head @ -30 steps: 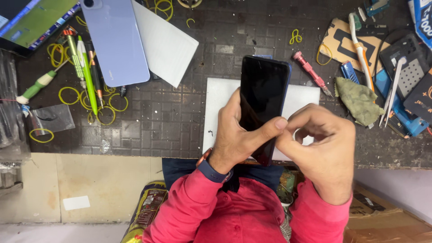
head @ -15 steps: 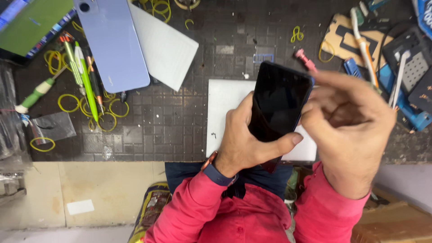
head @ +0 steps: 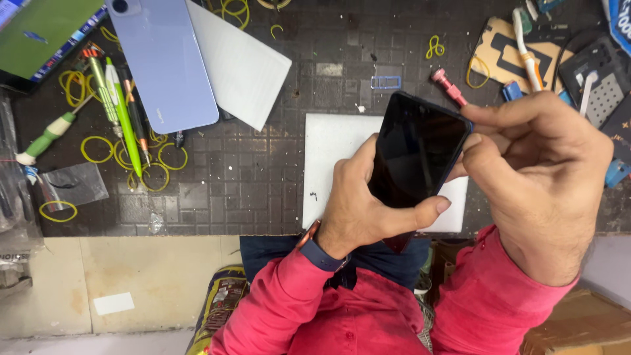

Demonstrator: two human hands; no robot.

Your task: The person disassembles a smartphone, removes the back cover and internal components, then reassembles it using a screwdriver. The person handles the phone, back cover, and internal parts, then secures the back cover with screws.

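Above the white pad (head: pixel 332 158) on the dark tiled desk (head: pixel 250 190), a black phone (head: pixel 417 161) is held tilted in the air, its dark screen facing up. The left hand (head: pixel 365 207) cradles it from beneath, thumb laid across the lower edge of the glass, so the grip is closed around the phone's lower half. The right hand (head: pixel 545 177) comes in from the side, thumb and forefinger pressed together at the phone's upper right edge; whether they pinch a film, a tray or just the frame is too small to tell.

To work this edge well, the left hand should probably stay low and firm so the phone does not twist, while the right fingertips act lightly and keep off the glass. Keeping the phone over the pad seems wise, since a slip would land it softly. Well apart lie a lilac phone back (head: pixel 164 66), green pens (head: pixel 118 105) and yellow rubber bands (head: pixel 98 148).
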